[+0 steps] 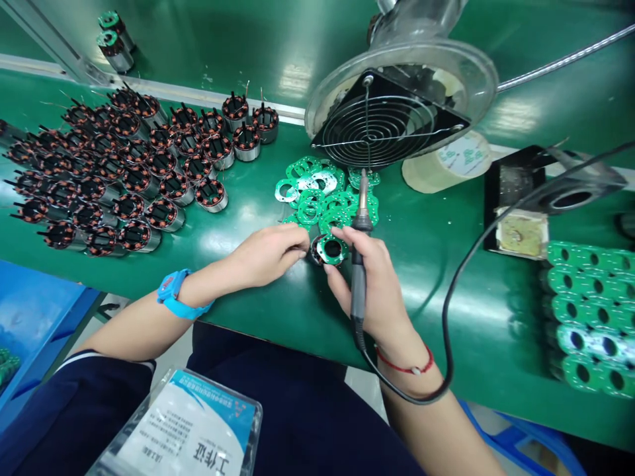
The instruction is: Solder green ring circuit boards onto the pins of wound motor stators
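In front of me stands a motor stator with a green ring-shaped circuit board (331, 250) on its top. My right hand (380, 284) has the soldering iron (358, 284) tucked in it, tip pointing away from me. The thumb and index finger of that hand reach to the right side of the stator and its board. On the other side, my left hand (270, 254) is closed, its fingertips pinched together close against the stator; whatever they pinch is too small to see. Just beyond lies a loose pile of green ring boards (310, 206).
Many copper-wound stators (124, 172) crowd the left of the green bench. A fume extractor fan (372, 129) overhangs the back, beside a tape roll (446, 162). To the right are an iron stand with a sponge (520, 235) and stacked board panels (595, 317). The iron's cable (449, 304) loops over my right wrist.
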`<state>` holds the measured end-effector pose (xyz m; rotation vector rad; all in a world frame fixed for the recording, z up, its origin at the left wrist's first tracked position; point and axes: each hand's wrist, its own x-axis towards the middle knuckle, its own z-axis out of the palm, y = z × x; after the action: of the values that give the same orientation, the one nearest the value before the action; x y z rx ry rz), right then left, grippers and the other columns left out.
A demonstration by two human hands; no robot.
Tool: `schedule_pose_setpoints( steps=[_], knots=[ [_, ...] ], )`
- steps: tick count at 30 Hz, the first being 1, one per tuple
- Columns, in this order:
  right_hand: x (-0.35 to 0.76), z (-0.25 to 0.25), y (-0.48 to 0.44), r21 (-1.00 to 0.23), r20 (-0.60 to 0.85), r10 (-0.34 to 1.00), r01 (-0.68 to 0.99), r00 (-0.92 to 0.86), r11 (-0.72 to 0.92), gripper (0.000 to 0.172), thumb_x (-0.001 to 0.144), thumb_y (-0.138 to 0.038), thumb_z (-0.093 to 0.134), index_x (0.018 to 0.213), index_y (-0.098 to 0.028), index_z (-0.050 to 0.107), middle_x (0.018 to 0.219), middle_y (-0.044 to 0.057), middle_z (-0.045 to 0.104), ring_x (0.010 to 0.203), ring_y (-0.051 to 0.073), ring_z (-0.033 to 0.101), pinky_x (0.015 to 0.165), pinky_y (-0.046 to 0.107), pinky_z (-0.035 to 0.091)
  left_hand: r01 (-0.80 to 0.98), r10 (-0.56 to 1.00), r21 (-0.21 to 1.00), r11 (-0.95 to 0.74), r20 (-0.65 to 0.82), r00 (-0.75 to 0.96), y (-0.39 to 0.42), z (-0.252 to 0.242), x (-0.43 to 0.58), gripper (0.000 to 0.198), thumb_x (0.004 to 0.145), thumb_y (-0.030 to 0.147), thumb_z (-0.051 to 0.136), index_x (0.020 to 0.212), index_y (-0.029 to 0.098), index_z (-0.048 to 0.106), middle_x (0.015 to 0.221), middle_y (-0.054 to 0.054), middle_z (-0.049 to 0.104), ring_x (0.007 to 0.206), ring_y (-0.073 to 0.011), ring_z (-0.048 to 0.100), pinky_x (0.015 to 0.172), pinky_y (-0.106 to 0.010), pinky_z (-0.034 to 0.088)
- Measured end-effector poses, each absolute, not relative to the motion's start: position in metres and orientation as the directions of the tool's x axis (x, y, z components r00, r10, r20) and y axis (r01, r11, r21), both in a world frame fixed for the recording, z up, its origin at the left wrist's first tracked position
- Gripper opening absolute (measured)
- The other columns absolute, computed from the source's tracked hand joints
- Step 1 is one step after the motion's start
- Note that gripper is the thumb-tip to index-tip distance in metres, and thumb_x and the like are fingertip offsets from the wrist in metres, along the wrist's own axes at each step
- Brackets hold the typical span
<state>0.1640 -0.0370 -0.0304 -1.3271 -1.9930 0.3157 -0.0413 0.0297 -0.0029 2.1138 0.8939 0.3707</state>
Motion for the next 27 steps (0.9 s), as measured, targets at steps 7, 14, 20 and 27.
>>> schedule_pose_setpoints(
  steps=[7, 14, 20, 27],
  knots=[
    [0.154, -0.03, -0.04, -0.466, 0.481, 0.847, 0.752, -0.225, 0.465, 0.062, 0.09, -0.036, 0.066, 0.145, -0.028, 0.038, 0.113, 0.008, 0.069, 0.106, 0.03, 0.058, 0.088, 0.047, 0.051, 0.341, 0.791, 0.93, -0.134, -0.107, 0.602, 0.027, -0.001, -0.033, 0.007, 0.088, 0.013, 0.056, 0.082, 0.016, 0.056, 0.071, 0.004, 0.056, 0.064, -0.0092, 0.051, 0.061, -0.023, 0.041],
    [0.151, -0.02, -0.044, -0.377, 0.554, 0.764, 0.719, -0.33, 0.584, 0.056, 0.088, -0.016, 0.062, 0.14, -0.027, 0.043, 0.111, 0.006, 0.072, 0.116, 0.027, 0.059, 0.091, 0.042, 0.048, 0.409, 0.798, 0.888, -0.209, -0.087, 0.597, 0.025, 0.001, -0.032, 0.009, 0.088, 0.012, 0.055, 0.08, 0.016, 0.056, 0.073, 0.002, 0.057, 0.068, -0.0104, 0.052, 0.064, -0.024, 0.041],
    [0.149, -0.019, -0.044, -0.402, 0.545, 0.776, 0.714, -0.316, 0.573, 0.053, 0.089, -0.016, 0.059, 0.139, -0.025, 0.044, 0.115, 0.007, 0.071, 0.115, 0.026, 0.061, 0.092, 0.041, 0.048, 0.443, 0.793, 0.856, -0.267, -0.066, 0.606, 0.022, 0.002, -0.031, 0.01, 0.087, 0.011, 0.054, 0.079, 0.017, 0.054, 0.075, 0.002, 0.058, 0.068, -0.0109, 0.051, 0.064, -0.024, 0.04],
    [0.151, -0.016, -0.045, -0.41, 0.543, 0.803, 0.757, -0.247, 0.51, 0.043, 0.088, -0.016, 0.058, 0.129, -0.028, 0.051, 0.107, 0.006, 0.073, 0.101, 0.025, 0.066, 0.084, 0.041, 0.051, 0.469, 0.812, 0.857, -0.213, -0.112, 0.573, 0.021, 0.002, -0.032, 0.009, 0.089, 0.013, 0.054, 0.081, 0.017, 0.054, 0.073, 0.002, 0.057, 0.068, -0.0116, 0.051, 0.065, -0.025, 0.04]
  ],
)
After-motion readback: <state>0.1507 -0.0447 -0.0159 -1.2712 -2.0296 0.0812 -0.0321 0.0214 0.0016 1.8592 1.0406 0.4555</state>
